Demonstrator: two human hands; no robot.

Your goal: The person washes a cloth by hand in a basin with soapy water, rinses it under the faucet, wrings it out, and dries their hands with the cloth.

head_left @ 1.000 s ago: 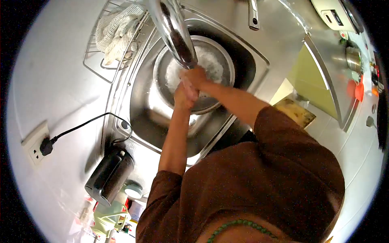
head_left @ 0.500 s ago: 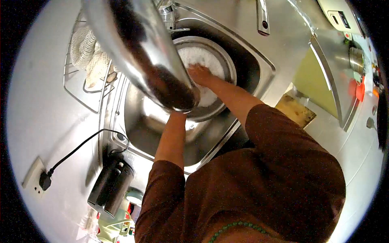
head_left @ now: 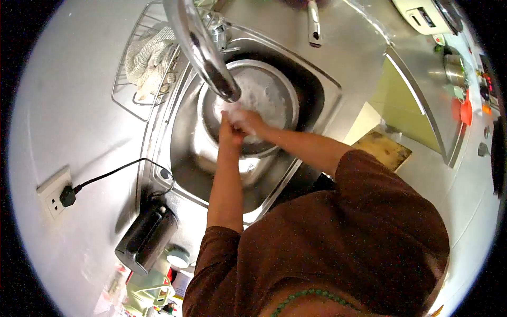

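Shirt (head_left: 338, 232): solid dark brown. Beads (head_left: 306, 294): green. Bowl (head_left: 292, 103), sink (head_left: 185, 156), tap (head_left: 198, 47): silver. Suds (head_left: 260, 95): white. Kettle (head_left: 146, 240), plug (head_left: 67, 196): black. Socket (head_left: 52, 203): white. Cloth (head_left: 150, 55): off-white, net-like weave. Board (head_left: 383, 149): yellow-tan, dark blotches. Jug (head_left: 143, 291): pale green.

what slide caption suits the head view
Left hand and right hand together below a chrome faucet, over a metal basin in a sink.

Round silver metal basin (head_left: 293, 98) in rectangular silver steel sink (head_left: 185, 145), curved chrome tap (head_left: 205, 57) over basin, silver wire rack (head_left: 130, 110) and black cylindrical kettle (head_left: 145, 239) left of sink
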